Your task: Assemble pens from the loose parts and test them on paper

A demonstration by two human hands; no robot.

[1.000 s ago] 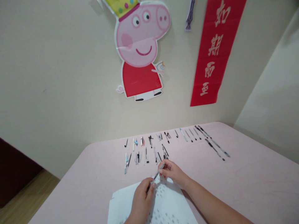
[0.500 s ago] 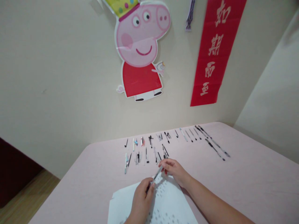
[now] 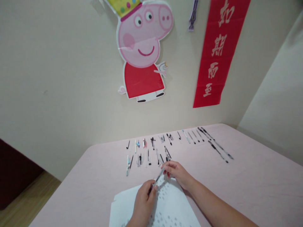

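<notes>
Wrists (image 3: pixel 190 183) convergent, left hand (image 3: pixel 144 197) and right hand (image 3: pixel 177 172) with fingers (image 3: pixel 169 164) clamped on pen (image 3: pixel 160 175).

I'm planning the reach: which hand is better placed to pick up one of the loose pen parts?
Probably the right hand: it sits at the far end of the pen, nearer the loose pen parts. The left hand grips the near end, over the paper.

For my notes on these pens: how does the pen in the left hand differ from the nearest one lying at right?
The held pen is in the left hand; the lying pen rests on the table. The held pen rises rightward in view; the lying pen slopes down rightward. The held pen is partly hidden; the lying pen shows whole. Both are slim.
</notes>
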